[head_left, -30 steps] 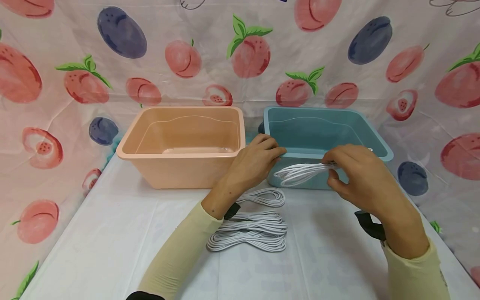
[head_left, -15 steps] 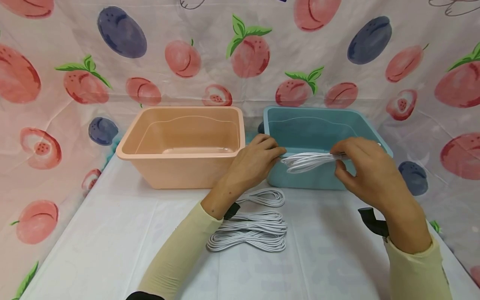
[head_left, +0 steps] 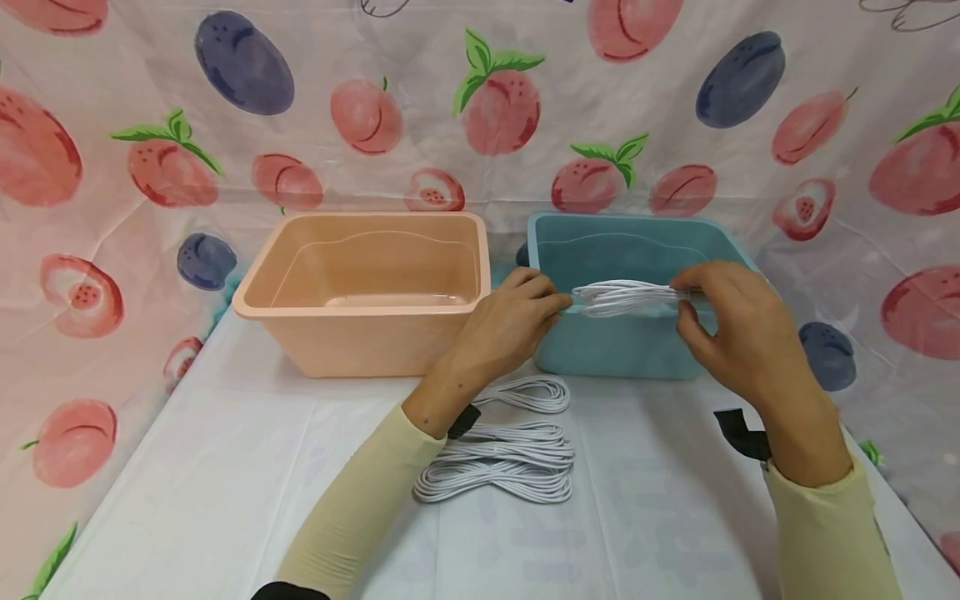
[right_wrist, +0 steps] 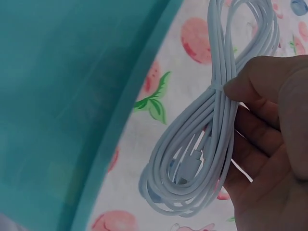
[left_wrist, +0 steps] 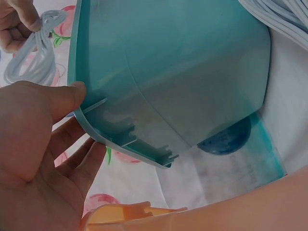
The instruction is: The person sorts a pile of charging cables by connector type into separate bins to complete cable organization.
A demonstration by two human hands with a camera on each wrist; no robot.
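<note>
A bundled white USB cable (head_left: 626, 297) hangs level over the front rim of the teal bin. Its middle is pinched between thumb and fingers of my right hand (head_left: 738, 333); the right wrist view shows the coiled cable (right_wrist: 192, 144) with a metal plug inside its loop. My left hand (head_left: 506, 321) grips the near left corner of the teal bin (head_left: 611, 354). In the left wrist view, the left thumb lies on the bin's rim (left_wrist: 86, 120), fingers on its other side. More coiled white cables (head_left: 498, 462) lie on the table, partly hidden by the left forearm.
To the left of the teal bin stands a peach bin (head_left: 360, 346), with nothing seen inside. Both rest on a white-covered table (head_left: 225, 467). Behind them hangs a fruit-print cloth (head_left: 420, 50).
My right hand has lifted the cable bundle up and slightly right, from in front of the teal bin's wall to its rim level. The left hand stays on the corner.
</note>
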